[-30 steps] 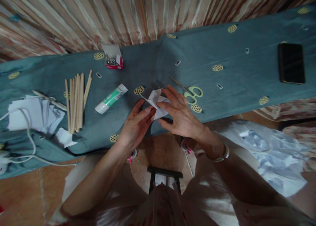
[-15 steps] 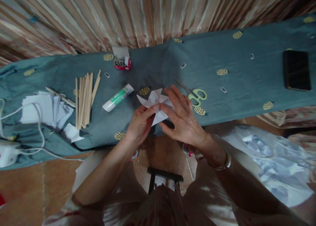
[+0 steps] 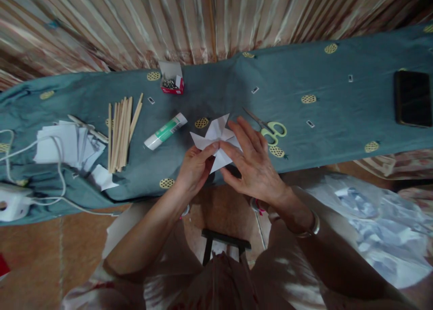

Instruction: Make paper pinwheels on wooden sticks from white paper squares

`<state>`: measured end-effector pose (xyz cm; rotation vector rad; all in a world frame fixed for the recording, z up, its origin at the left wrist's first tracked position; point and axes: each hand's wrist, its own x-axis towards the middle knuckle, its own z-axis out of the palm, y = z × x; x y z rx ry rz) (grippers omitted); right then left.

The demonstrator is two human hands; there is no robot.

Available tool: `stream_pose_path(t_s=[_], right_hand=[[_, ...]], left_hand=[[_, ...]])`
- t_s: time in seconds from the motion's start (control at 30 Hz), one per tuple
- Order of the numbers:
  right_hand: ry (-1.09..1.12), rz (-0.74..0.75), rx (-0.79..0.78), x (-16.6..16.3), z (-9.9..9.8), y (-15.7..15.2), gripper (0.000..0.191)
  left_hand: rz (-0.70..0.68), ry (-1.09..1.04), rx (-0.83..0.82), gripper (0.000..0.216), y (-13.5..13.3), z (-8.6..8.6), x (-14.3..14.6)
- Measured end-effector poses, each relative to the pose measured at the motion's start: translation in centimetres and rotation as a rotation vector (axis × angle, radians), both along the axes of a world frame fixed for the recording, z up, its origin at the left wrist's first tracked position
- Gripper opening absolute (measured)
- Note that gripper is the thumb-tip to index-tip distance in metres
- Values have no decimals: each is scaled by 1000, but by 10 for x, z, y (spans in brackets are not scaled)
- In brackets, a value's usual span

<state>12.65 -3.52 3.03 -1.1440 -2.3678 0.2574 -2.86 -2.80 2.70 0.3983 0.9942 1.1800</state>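
A white folded paper pinwheel [image 3: 215, 136] lies at the near edge of a table under a teal cloth [image 3: 321, 120]. My left hand [image 3: 194, 168] pinches its near-left part with curled fingers. My right hand [image 3: 252, 161] rests on the paper's right side, fingers stretched over it and thumb pressed to its middle. Both hands hold the pinwheel together.
Green-handled scissors [image 3: 270, 128] lie just right of my right hand. A glue stick [image 3: 165, 130], a bundle of wooden sticks [image 3: 121, 131], white paper pieces [image 3: 64, 146], a white cable [image 3: 50, 197] and a small red box of pins [image 3: 172, 80] lie left. A black phone [image 3: 413, 98] sits far right.
My left fingers have curled in and closed on the paper. The paper has opened out into a fuller pinwheel shape. The camera has shifted slightly, moving everything right and down in view.
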Motion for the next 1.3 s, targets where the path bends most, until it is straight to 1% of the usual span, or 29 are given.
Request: stream_pose_path(t_s=[0.23,0.43,0.53,0.77,1.03,1.3], right_hand=[[-43,-13,-11,1,3,0,50],[0,-16,-102,2,5,1,55],[-3,-25,-102,2,6,1,56],[51,-32,-107,2,8,2,53],[86,-33,-117,4,10,3,54],[111,-38,-102,5,12,1,45]], left_hand=[[1,-3,-3,16,1,-2,2],[-19,13,-26,17,3,-3,0],[-33,25,-28,17,5,-2,-2],[-30,6,-43,26,9,-2,-2],[-26,15,-11,25,9,-4,0],[-23,53,-22,26,9,-5,2]])
